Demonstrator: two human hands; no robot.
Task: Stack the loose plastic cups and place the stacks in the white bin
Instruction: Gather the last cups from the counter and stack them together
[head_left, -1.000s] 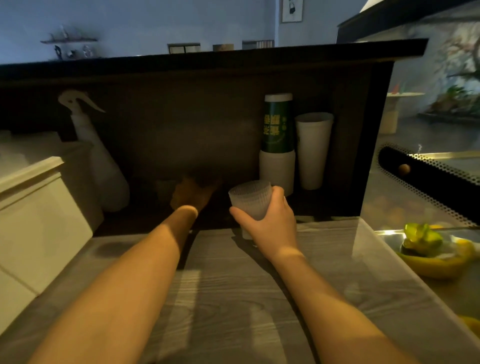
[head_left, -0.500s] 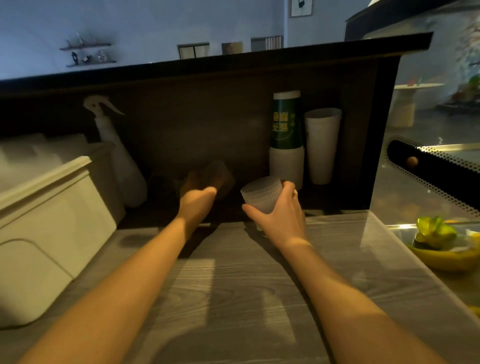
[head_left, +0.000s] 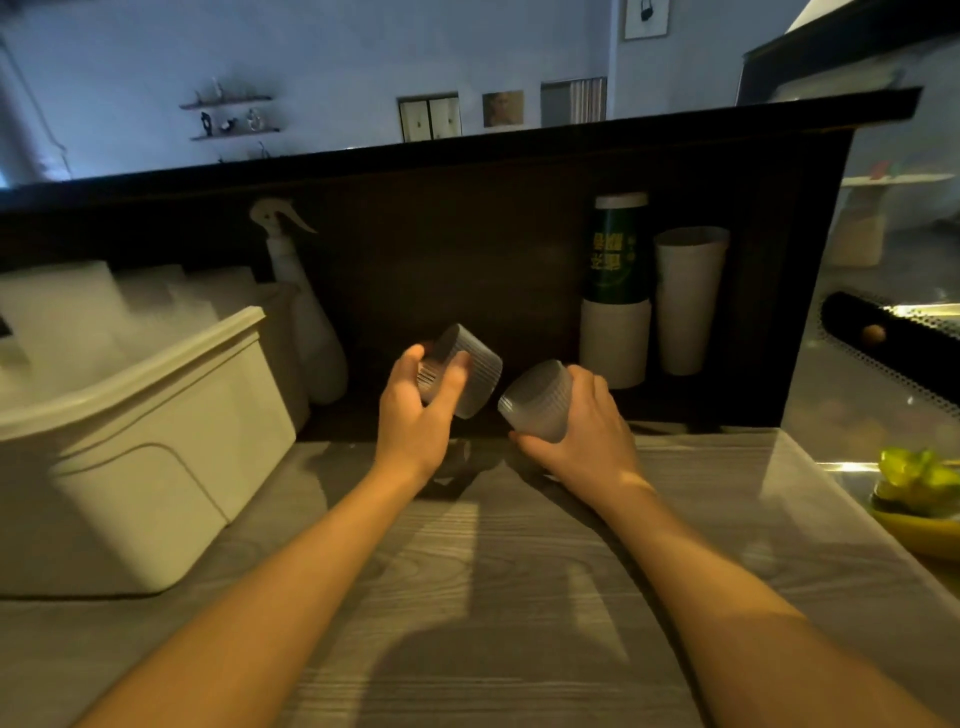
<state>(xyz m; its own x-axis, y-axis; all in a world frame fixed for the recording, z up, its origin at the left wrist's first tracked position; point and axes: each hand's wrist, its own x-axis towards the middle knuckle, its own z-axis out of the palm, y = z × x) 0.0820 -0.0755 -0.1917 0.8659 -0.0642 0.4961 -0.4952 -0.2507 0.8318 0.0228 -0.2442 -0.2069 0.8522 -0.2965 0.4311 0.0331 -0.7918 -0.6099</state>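
The person's left hand (head_left: 415, 410) grips a ribbed translucent plastic cup (head_left: 462, 369), fingers and thumb curled round its wall, holding it tilted in the air above the far edge of the grey wood-grain worktop (head_left: 467, 597). The right hand (head_left: 582, 426) grips a second ribbed cup (head_left: 537, 400), also tilted, its mouth turned toward the first cup. The two cups are just beside each other, and whether their rims touch cannot be told in the dim light. Both forearms reach in from the near edge of the worktop.

The white bin (head_left: 140, 467) stands at the left edge of the worktop, well apart from both hands. Behind the bin, against the dark back panel (head_left: 467, 260), leans a white spray bottle (head_left: 306, 312). Toward the far right corner a green-labelled stack of paper cups (head_left: 615, 291) stands upright with a tall white cup (head_left: 688, 296) just beside it.
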